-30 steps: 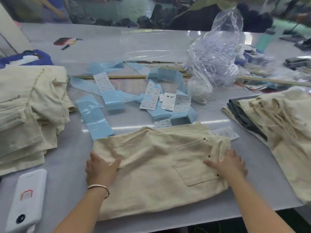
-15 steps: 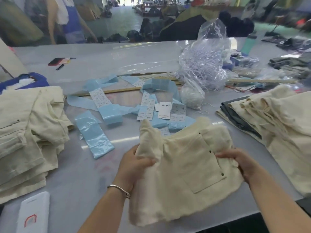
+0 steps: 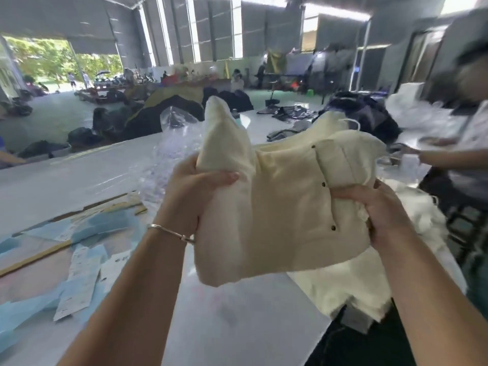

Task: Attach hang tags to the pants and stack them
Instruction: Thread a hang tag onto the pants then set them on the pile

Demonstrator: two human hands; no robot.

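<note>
Both forearms reach forward and upward from the bottom of the view, lifting a folded pair of cream pants (image 3: pixel 285 207) clear of the table (image 3: pixel 237 320), at about chest height in front of the camera. The left hand (image 3: pixel 190 191) has its grip clamped on the left edge of the bundle: the thumb lies across the front of the cloth, pointing right, and the other fingers are hidden behind it. A thin metal bangle (image 3: pixel 171 231) circles the left wrist. The right hand (image 3: pixel 380 212) has its grip clamped on the right edge, the fingers bunching the cloth into folds, knuckles toward the camera. A corner of the cloth stands up above the left hand, and small dark studs mark the corners of a pocket on the front.

Below the right forearm, a stack of cream clothes (image 3: pixel 340 283) lies at the table's right edge. On the left of the table, white hang tags (image 3: pixel 79 283) lie mixed with pale blue strips (image 3: pixel 31 307); the print on the tags is too blurred to read. A crumpled clear plastic bag (image 3: pixel 169 151) sits behind the left hand. No brand or label can be made out on the pants.
</note>
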